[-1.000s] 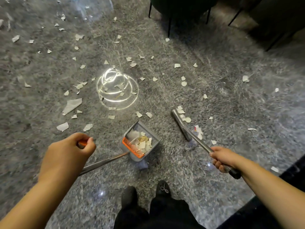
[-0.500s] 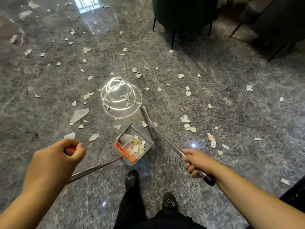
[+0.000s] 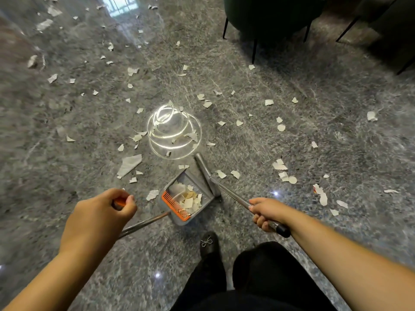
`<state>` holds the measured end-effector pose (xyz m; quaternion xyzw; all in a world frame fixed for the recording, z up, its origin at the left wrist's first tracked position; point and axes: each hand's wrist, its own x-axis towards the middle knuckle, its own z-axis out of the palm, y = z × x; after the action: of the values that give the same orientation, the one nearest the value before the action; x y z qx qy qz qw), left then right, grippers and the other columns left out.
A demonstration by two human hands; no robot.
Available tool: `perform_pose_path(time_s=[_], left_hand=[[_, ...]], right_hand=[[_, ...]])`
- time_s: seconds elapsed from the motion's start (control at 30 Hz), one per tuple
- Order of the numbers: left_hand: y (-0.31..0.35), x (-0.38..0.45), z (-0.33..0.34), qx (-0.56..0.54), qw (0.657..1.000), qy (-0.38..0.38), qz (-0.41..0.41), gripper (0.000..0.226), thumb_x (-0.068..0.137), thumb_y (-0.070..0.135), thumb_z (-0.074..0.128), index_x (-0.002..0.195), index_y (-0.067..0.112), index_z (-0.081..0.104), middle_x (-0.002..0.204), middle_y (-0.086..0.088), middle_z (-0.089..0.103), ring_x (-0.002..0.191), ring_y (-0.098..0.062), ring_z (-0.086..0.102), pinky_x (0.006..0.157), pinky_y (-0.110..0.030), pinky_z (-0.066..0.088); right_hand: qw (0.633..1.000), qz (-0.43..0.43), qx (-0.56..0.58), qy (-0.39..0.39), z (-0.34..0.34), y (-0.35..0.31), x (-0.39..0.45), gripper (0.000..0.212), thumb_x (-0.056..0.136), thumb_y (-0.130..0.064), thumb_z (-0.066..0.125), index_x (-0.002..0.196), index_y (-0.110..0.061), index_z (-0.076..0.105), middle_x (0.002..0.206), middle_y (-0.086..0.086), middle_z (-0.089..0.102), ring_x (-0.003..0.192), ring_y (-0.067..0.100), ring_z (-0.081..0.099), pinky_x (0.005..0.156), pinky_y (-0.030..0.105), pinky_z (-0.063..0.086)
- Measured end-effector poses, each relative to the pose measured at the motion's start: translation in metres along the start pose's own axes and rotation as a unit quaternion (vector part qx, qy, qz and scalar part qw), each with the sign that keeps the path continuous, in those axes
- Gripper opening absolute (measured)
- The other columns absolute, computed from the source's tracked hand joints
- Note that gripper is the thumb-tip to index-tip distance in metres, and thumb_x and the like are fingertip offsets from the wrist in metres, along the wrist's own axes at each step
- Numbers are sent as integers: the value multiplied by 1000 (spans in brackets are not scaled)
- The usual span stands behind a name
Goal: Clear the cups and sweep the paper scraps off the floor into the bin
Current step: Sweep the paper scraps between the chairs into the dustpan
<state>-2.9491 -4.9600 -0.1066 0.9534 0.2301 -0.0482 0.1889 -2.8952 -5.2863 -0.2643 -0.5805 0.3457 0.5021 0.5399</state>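
Observation:
A grey dustpan (image 3: 203,184) with an orange comb edge stands on the floor ahead of my feet, with several paper scraps inside it. My left hand (image 3: 102,209) grips the orange top of its long metal handle (image 3: 143,224). My right hand (image 3: 268,211) grips the metal broom handle (image 3: 231,193). The grey broom head (image 3: 205,170) lies along the pan's right side, touching it. White paper scraps (image 3: 129,163) are scattered widely over the grey marble floor, with a cluster (image 3: 284,172) to the right of the broom. No cups or bin are in view.
A dark green chair (image 3: 269,16) on thin black legs stands at the far right, with more dark furniture legs (image 3: 350,29) beside it. My black shoe (image 3: 208,243) and dark trousers are just behind the dustpan. A ceiling lamp's reflection (image 3: 174,131) shines on the floor.
The broom head has swept leftward from the scraps on the right up against the dustpan's right side. I have stepped forward. Both hands keep their grips.

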Motion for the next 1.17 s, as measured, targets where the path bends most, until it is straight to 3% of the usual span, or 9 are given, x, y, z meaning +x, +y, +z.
perform_pose_path(time_s=[0.1, 0.27, 0.53, 0.6, 0.7, 0.77, 1.0, 1.07, 1.17], left_hand=[[3, 15, 0, 3, 1000, -9, 0, 13, 83, 31, 72, 73, 34, 65, 61, 16, 62, 61, -15, 59, 57, -29, 43], [32, 28, 12, 17, 1000, -26, -3, 13, 83, 34, 72, 72, 36, 65, 59, 14, 62, 61, -19, 60, 57, -29, 42], [128, 46, 46, 33, 998, -54, 31, 18, 85, 35, 69, 71, 37, 60, 56, 14, 56, 57, -19, 51, 55, -29, 36], [154, 50, 58, 34, 996, -66, 43, 15, 86, 36, 68, 72, 36, 61, 57, 12, 56, 59, -21, 52, 55, -29, 36], [195, 52, 77, 39, 994, -78, 69, 9, 87, 35, 67, 83, 28, 71, 60, 7, 58, 65, -25, 56, 58, -29, 37], [223, 52, 89, 43, 992, -75, 92, 12, 87, 35, 68, 89, 26, 74, 63, 3, 60, 67, -27, 58, 61, -30, 39], [321, 46, 127, 36, 981, -112, 153, 12, 88, 36, 65, 91, 26, 72, 65, 12, 62, 66, -20, 55, 61, -29, 39], [345, 42, 136, 36, 977, -114, 176, 11, 88, 36, 66, 90, 26, 71, 65, 10, 62, 64, -21, 55, 61, -30, 39], [377, 33, 149, 38, 969, -121, 210, 11, 88, 35, 66, 87, 26, 71, 63, 9, 61, 64, -23, 56, 61, -31, 41]], right_hand=[[999, 12, 38, -1, 3, -17, 4, 41, 103, -11, 32, 140, -27, 34, 61, 1, 34, 29, 2, 31, 30, 9, 26], [997, 23, 69, 17, -21, -36, 5, 38, 103, -15, 31, 139, -25, 38, 62, 1, 34, 28, 2, 30, 30, 9, 23], [986, 22, 148, 80, -134, -31, -19, 41, 102, -9, 28, 139, -23, 39, 59, 2, 31, 24, 3, 28, 29, 7, 22], [980, 25, 174, 93, -166, -27, -22, 35, 102, -10, 28, 123, -31, 46, 57, 1, 31, 24, 3, 27, 29, 7, 23], [972, 45, 214, 90, -212, -17, -24, 20, 101, -14, 30, 88, -20, 44, 49, -1, 33, 24, 4, 26, 30, 7, 23], [966, 52, 236, 94, -240, -8, -25, 22, 100, -14, 31, 80, -19, 40, 47, -1, 33, 24, 4, 26, 30, 7, 23], [944, 23, 306, 122, -309, 29, -49, 24, 101, -10, 30, 84, -20, 43, 44, 1, 33, 25, 4, 26, 30, 8, 23], [939, 14, 313, 146, -322, 40, -57, 24, 102, -7, 31, 102, -18, 52, 52, 3, 32, 25, 4, 27, 30, 8, 23], [931, 13, 319, 176, -339, 58, -63, 31, 101, -4, 32, 131, -5, 40, 59, 5, 34, 26, 5, 28, 32, 9, 24]])
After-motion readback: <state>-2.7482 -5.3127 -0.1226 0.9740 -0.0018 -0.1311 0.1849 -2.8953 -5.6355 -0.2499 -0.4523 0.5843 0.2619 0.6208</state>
